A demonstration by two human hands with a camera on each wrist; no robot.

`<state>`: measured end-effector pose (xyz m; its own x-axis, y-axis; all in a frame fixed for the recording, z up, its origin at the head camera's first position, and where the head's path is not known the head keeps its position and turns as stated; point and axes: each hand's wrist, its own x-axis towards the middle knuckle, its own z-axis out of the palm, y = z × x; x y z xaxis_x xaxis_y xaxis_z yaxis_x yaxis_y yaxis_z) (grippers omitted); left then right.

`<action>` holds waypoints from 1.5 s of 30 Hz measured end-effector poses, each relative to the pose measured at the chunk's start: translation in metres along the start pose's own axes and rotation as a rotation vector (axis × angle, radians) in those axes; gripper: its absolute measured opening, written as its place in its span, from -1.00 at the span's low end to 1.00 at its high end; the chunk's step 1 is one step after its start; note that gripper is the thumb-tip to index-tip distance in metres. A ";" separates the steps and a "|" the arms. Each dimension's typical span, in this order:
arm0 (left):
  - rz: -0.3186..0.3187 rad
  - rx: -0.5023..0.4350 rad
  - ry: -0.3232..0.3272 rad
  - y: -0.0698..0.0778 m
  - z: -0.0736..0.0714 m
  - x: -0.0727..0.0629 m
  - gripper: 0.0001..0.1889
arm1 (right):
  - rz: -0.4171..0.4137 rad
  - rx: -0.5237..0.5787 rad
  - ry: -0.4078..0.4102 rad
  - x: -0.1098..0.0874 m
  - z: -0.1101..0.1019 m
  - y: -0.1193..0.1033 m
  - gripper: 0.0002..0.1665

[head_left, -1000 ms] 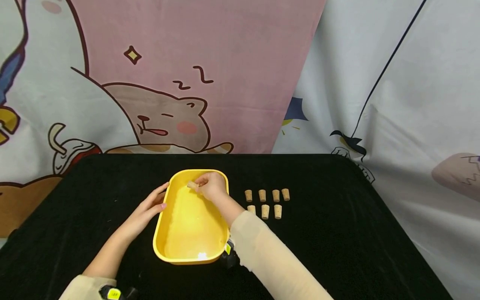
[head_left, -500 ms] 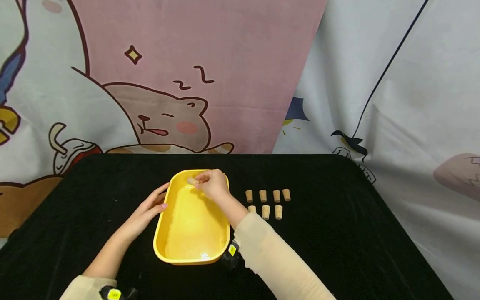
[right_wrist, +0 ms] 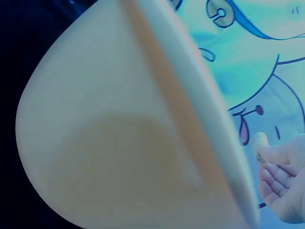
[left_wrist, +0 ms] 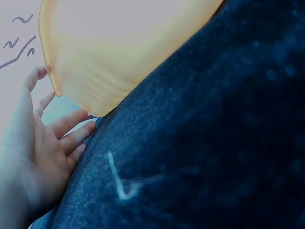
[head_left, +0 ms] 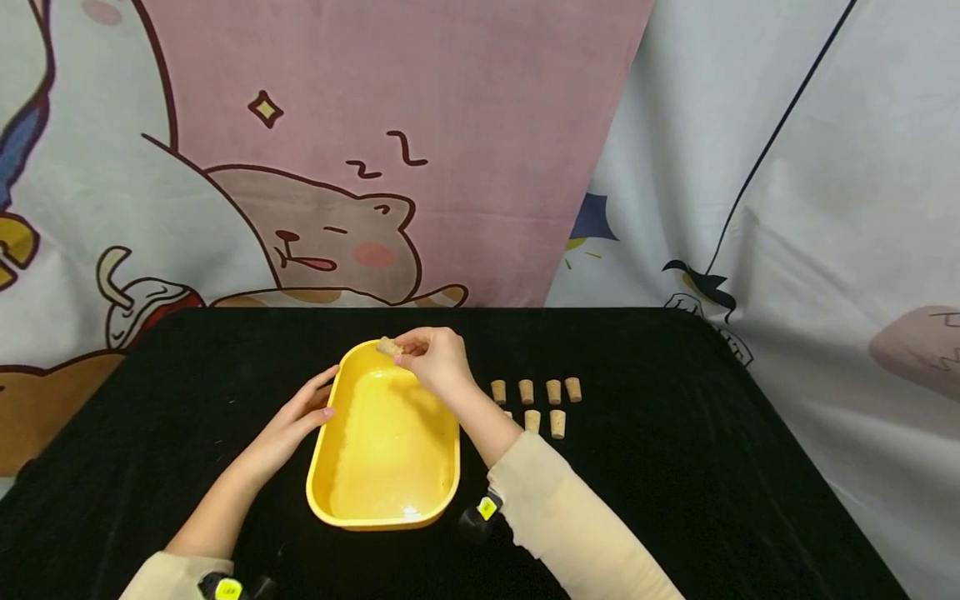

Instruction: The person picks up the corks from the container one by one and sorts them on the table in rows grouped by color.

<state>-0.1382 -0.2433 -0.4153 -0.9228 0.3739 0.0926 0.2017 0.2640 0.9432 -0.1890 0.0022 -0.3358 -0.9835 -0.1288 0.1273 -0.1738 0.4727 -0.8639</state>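
A yellow plastic tray lies in front of me in the head view, long side pointing away. Over its far rim, my right hand pinches a tapered cork stopper between thumb and fingers. The right wrist view also has this cork at the fingertips, outside the tray's large blurred wall. My left hand touches the tray's left side with fingers spread and fairly straight. Seen from the left wrist, its fingers are against or near the tray's edge; exact contact is hard to tell.
Right of the tray, several corks stand in two rows on the black cloth, including a back-row cork and a front-row cork. My right forearm partly covers one front-row cork. A cartoon-printed curtain hangs behind the table.
My right hand has lifted from inside the tray toward its far rim and slightly right, still pinching the cork. The left hand and tray have stayed in place.
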 end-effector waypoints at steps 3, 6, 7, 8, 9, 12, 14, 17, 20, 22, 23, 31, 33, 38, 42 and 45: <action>-0.003 0.001 0.000 0.000 0.000 0.000 -0.39 | -0.035 0.009 0.015 -0.005 -0.008 -0.002 -0.82; 0.003 0.002 -0.001 -0.001 0.000 -0.001 -0.40 | -0.070 0.010 0.041 -0.011 -0.017 -0.004 -0.81; 0.005 0.002 0.000 -0.001 -0.001 -0.002 -0.40 | -0.080 0.008 0.053 -0.013 -0.020 -0.005 -0.81; 0.005 0.003 0.000 -0.002 -0.001 -0.002 -0.40 | -0.088 0.009 0.064 -0.015 -0.022 -0.006 -0.81; 0.007 0.001 0.000 -0.002 -0.001 -0.003 -0.40 | -0.096 0.008 0.074 -0.018 -0.025 -0.006 -0.81; 0.009 -0.005 -0.001 -0.002 -0.002 -0.003 -0.40 | -0.127 0.012 0.107 -0.026 -0.034 -0.005 -0.81; 0.011 -0.008 -0.002 -0.001 -0.002 -0.004 -0.40 | -0.142 0.014 0.127 -0.031 -0.039 -0.004 -0.82; 0.012 -0.008 -0.005 -0.001 -0.001 -0.004 -0.40 | -0.154 0.014 0.156 -0.040 -0.048 -0.001 -0.83; 0.009 0.001 -0.004 -0.001 -0.001 -0.004 -0.40 | -0.163 0.008 0.183 -0.048 -0.058 0.002 -0.82; 0.009 0.003 -0.003 -0.001 0.000 -0.004 -0.40 | -0.173 0.009 0.204 -0.054 -0.065 0.004 -0.82; 0.010 0.004 -0.003 -0.001 0.000 -0.004 -0.40 | -0.177 0.004 0.218 -0.057 -0.068 0.006 -0.81; 0.011 0.006 0.000 -0.002 0.000 0.000 -0.40 | -0.186 -0.025 0.291 -0.075 -0.095 0.027 -0.81; 0.013 0.001 -0.002 -0.002 0.000 0.000 -0.40 | -0.185 -0.049 0.301 -0.080 -0.101 0.034 -0.81; 0.015 -0.005 -0.004 -0.002 0.000 0.000 -0.40 | -0.146 -0.108 0.340 -0.089 -0.115 0.052 -0.80; 0.005 -0.003 -0.001 -0.001 0.000 0.001 -0.40 | -0.109 -0.127 0.368 -0.095 -0.125 0.066 -0.79; 0.001 -0.005 0.001 0.000 0.001 0.001 -0.39 | -0.100 -0.139 0.378 -0.099 -0.130 0.074 -0.79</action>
<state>-0.1387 -0.2420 -0.4152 -0.9228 0.3737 0.0939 0.2011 0.2591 0.9447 -0.1109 0.1634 -0.3494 -0.9063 0.1373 0.3997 -0.2491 0.5903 -0.7678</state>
